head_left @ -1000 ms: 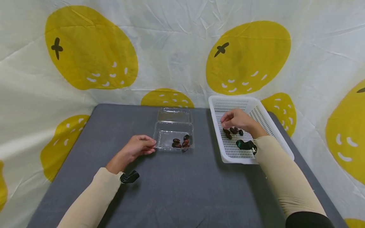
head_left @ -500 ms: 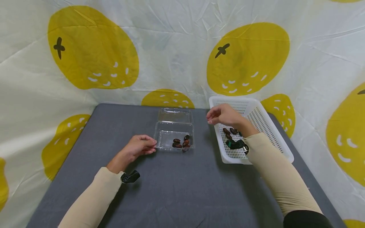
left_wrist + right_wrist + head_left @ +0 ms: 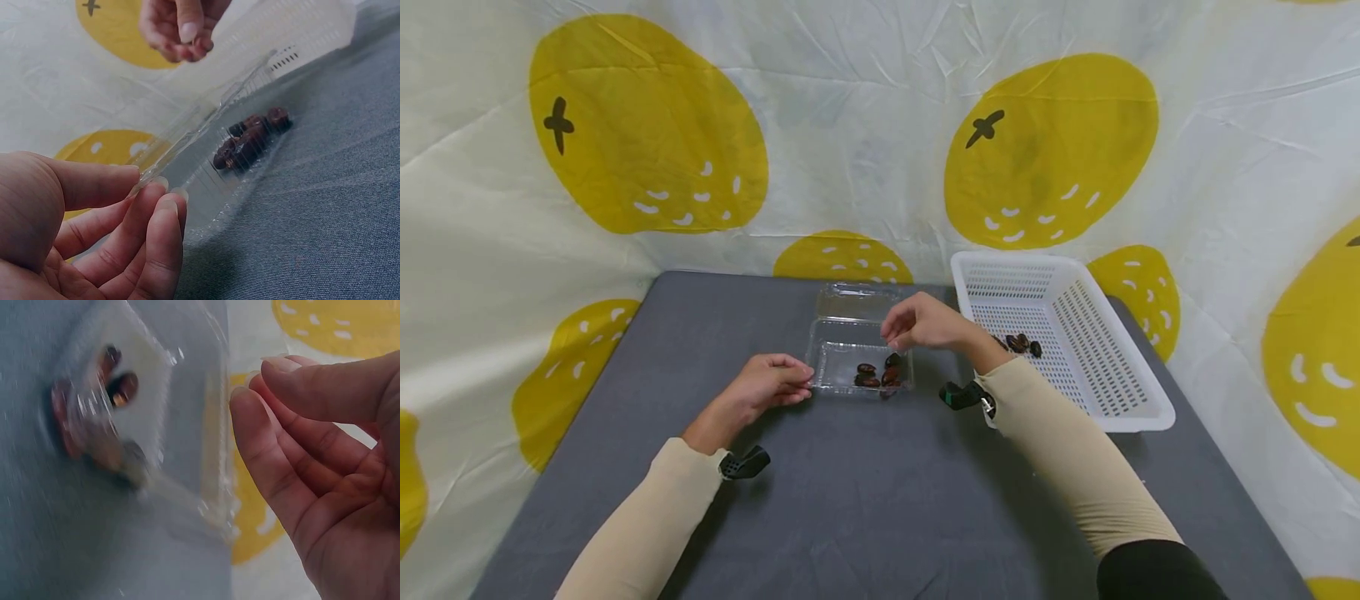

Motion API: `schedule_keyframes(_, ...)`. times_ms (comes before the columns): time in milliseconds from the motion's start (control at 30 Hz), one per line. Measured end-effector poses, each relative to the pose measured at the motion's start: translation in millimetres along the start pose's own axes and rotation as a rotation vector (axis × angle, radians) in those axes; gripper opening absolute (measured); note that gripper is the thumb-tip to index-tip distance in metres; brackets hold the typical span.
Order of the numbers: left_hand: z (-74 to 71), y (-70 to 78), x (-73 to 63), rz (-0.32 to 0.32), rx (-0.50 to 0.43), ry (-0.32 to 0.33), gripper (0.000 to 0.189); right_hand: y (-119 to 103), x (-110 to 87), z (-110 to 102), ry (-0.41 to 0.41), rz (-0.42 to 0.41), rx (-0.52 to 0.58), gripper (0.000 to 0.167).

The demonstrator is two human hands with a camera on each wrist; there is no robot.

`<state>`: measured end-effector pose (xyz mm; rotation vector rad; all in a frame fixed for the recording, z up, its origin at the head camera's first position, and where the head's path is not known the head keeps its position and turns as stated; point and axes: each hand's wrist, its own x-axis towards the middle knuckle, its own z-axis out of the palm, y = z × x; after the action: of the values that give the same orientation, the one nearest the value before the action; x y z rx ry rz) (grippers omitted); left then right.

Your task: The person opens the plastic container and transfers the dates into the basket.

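My left hand (image 3: 767, 383) pinches the left edge of a clear plastic clamshell box (image 3: 838, 360), thumb above and fingertips below in the left wrist view. The box's lid (image 3: 857, 302) stands folded back. Several glossy brown dates (image 3: 867, 381) lie in its right part, blurred in the right wrist view. Above the box's right side is my right hand (image 3: 925, 321), fingers loosely bent with thumb near the index fingertip; no date shows between them in the right wrist view (image 3: 325, 437). More dates (image 3: 1018, 342) lie in a white perforated basket (image 3: 1093, 350) to the right.
A grey cloth (image 3: 850, 492) covers the table. Behind it hangs a white sheet (image 3: 850, 125) printed with yellow fruit shapes. My right forearm (image 3: 1067, 458) crosses in front of the basket's left corner and hides part of it.
My right hand has moved left, out of the white basket and across to the clear box. My left hand stays at the box's left edge.
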<state>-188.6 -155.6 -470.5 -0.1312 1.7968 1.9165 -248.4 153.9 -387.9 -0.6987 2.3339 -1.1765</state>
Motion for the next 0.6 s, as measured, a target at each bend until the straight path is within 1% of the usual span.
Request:
schedule_keyframes(133,0.2,-1.0,1.6,-0.003,-0.003,0.003,0.008,1,11.8,18,-0.04,-0.001,-0.008,0.015)
schedule_keyframes(233,0.0,-0.6,2.4,0.002,-0.005,0.002,0.007,3,21.5,30,-0.075,0.001,-0.046,0.017)
schedule_keyframes(300,0.1,-0.6,2.8,0.007,-0.005,-0.001,0.007,5,27.0,37,-0.095,-0.005,-0.112,0.018)
schedule_keyframes(467,0.8,-2.4,2.9,0.01,-0.008,-0.001,0.011,11,36.8,54,-0.131,-0.02,-0.333,0.016)
schedule_keyframes(533,1.0,-3.0,2.5,0.009,-0.007,0.0,0.015,14,39.2,59,-0.14,-0.018,-0.38,0.017)
schedule_keyframes(600,1.1,-2.9,1.8,0.008,-0.007,0.003,0.019,17,41.2,63,-0.139,-0.017,-0.404,0.017)
